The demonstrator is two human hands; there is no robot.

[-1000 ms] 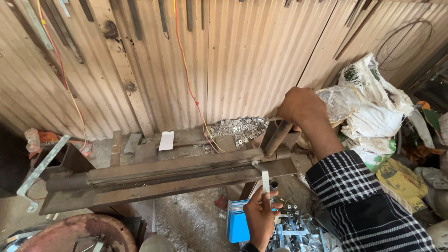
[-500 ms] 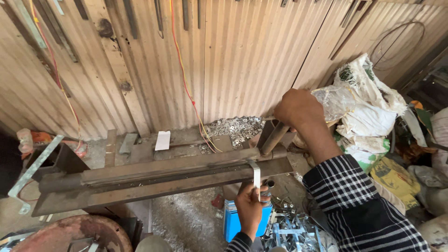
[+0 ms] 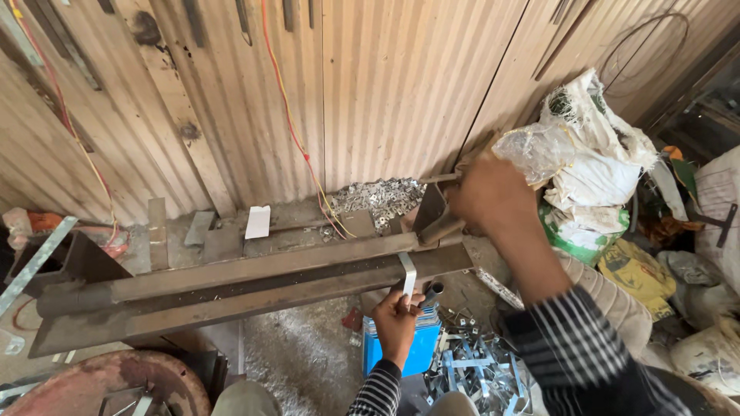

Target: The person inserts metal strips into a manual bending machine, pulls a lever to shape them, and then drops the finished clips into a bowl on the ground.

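While left hand (image 3: 397, 320) pinches thin metal strip (image 3: 408, 273), feeding it upright into long steel bending press (image 3: 254, 281), blue box (image 3: 420, 347) sits just below. Beyond press's right end, right hand (image 3: 493, 192) wraps closed around lever handle (image 3: 441, 227), braced for leverage.

A blue box (image 3: 420, 350) stands on the floor under the long steel beam, partly hidden by the left hand (image 3: 395, 322); its top edge is white. At the right, against the corrugated wall, white sacks (image 3: 593, 166) are piled, one wrapped in clear plastic. Below them lies a green-and-white bag (image 3: 580, 235), and just beside it a yellow bag (image 3: 636, 273) with dark print. More pale sacks (image 3: 713, 350) sit at the far right edge. A small white slip (image 3: 257, 222), possibly a label, lies near the wall.
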